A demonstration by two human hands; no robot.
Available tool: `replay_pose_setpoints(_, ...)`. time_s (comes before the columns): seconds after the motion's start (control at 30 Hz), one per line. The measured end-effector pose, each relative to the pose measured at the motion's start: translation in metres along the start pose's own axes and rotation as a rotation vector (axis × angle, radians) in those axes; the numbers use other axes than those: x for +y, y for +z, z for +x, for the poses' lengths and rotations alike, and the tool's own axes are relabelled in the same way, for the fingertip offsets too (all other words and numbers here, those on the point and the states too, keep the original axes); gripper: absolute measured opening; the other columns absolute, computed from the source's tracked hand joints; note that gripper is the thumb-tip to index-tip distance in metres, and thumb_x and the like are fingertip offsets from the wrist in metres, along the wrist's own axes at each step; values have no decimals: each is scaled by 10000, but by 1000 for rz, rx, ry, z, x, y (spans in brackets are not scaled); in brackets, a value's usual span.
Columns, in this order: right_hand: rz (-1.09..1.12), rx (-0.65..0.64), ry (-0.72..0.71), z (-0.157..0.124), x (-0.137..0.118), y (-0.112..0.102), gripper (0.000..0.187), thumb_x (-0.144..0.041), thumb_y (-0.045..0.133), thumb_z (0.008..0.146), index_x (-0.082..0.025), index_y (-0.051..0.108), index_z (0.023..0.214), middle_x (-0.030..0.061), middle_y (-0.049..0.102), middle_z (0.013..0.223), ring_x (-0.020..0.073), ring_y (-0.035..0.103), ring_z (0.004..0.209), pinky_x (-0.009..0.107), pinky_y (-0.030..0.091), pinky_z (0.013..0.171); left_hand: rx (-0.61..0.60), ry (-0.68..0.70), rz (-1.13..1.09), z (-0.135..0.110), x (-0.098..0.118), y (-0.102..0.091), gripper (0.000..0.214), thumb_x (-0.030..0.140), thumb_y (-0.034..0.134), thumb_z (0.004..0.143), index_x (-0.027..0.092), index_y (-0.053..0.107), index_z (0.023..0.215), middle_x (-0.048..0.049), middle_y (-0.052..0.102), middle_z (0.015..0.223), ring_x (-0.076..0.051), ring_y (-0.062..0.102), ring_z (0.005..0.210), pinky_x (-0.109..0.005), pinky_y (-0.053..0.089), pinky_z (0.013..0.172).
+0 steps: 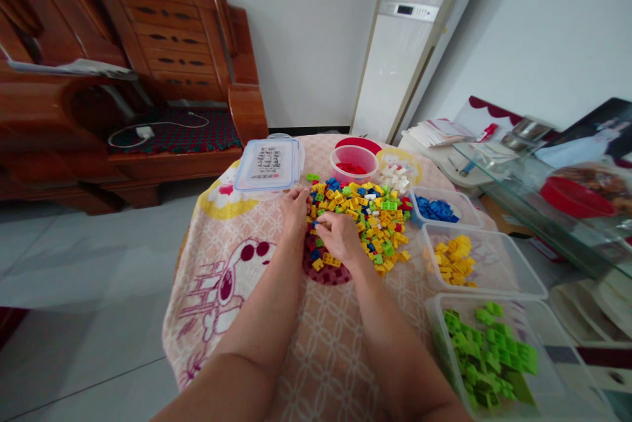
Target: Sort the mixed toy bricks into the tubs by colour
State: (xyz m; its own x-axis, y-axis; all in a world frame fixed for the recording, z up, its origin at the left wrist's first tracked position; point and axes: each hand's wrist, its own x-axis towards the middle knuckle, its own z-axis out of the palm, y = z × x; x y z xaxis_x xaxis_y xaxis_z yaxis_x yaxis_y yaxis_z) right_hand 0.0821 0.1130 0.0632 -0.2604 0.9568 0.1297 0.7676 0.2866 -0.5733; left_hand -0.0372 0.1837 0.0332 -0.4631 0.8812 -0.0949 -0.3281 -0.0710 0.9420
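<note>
A mixed pile of toy building bricks [368, 211], mostly yellow with some blue, green, red and white, lies on a cloth-covered round table. At its left edge is my left hand [295, 206], fingers curled inward; whatever is in them is hidden. My right hand [340, 236] reaches over the near left part of the pile, thumb and fingers pinched at a small blue brick [315, 224]. A few yellow bricks [330, 260] lie loose just below that hand.
Clear boxes along the right hold green bricks [486, 349], yellow bricks [454, 261] and blue bricks [434, 209]. Behind the pile stand a round tub [354, 175] with red bricks and a heap of white bricks [394, 176]. A lidded box [270, 164] sits back left; a glass shelf [553, 205] borders the right.
</note>
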Motion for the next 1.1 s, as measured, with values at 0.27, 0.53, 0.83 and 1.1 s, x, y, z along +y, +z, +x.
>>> replay_pose_setpoints(0.27, 692, 285, 236, 9, 34, -8, 223, -380, 638, 740, -185, 687, 839, 4, 698, 657, 196, 705, 607, 273, 551, 543, 1, 1, -14, 0, -1, 0, 77, 223, 643, 712, 153, 673, 696, 67, 503, 494, -52, 323, 405, -196, 241, 427)
replay_pose_setpoints(0.53, 915, 667, 396, 13, 73, -38, 309, -402, 692, 606, -184, 651, 821, -9, 671, 575, 218, 693, 539, 302, 576, 478, 0, 4, -7, -1, -1, 0, 94, 232, 642, 705, 147, 679, 723, 66, 507, 505, -52, 327, 408, -199, 241, 434)
replay_pose_setpoints(0.83, 970, 1235, 397, 8, 112, -62, 390, -327, 656, 630, -147, 628, 975, -18, 675, 707, 172, 719, 648, 339, 654, 651, 8, -7, 8, 0, -3, 0, 126, 253, 642, 707, 140, 682, 749, 64, 509, 499, -51, 320, 407, -198, 228, 438)
replay_pose_setpoints(1.1, 838, 922, 373, 8, 97, -53, 368, -403, 647, 680, -135, 711, 925, -8, 678, 633, 157, 662, 515, 246, 552, 465, 3, 9, 19, 2, -5, -1, 121, 260, 649, 705, 146, 674, 735, 62, 511, 501, -52, 321, 412, -198, 230, 441)
